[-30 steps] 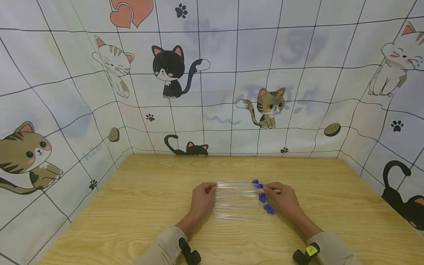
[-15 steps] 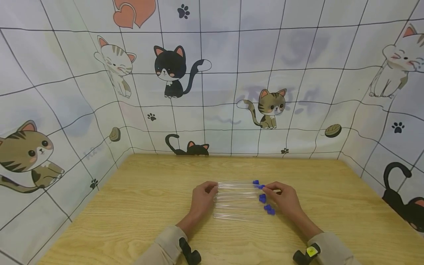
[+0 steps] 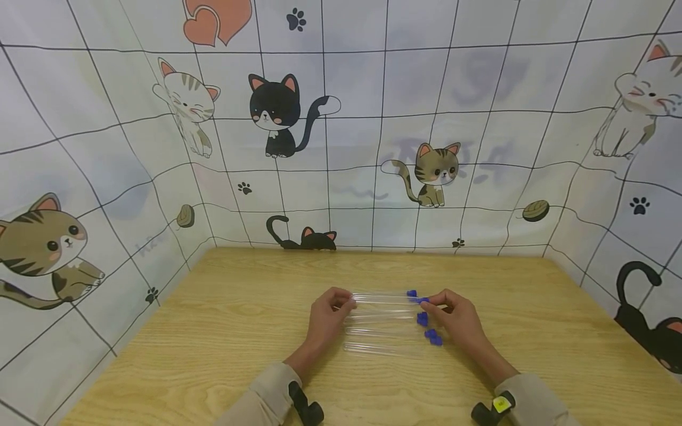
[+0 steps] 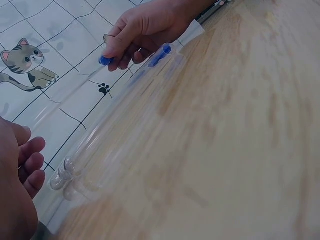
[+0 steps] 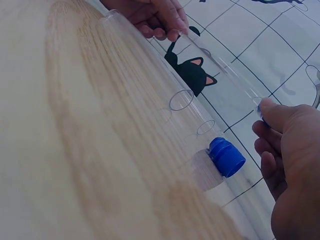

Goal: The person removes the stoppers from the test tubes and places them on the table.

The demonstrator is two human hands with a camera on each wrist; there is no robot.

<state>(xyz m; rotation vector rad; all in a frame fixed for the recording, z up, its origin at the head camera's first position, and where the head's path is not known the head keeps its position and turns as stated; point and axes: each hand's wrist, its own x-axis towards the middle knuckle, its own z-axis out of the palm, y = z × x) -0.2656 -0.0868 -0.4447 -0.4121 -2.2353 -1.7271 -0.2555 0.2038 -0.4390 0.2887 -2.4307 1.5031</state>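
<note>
Pinching slender, clear cylindrical tube point(image 5: 220, 64)

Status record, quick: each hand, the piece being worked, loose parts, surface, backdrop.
Left hand: grips one end of a clear tube
Right hand: pinches a blue cap at the tube's other end
Cap fit: cannot tell how far it is seated
Resting tubes: several, lying side by side
Loose caps: blue, near those tubes' right-hand ends
Surface: wood-grain table
Backdrop: cat-print sheet
</note>
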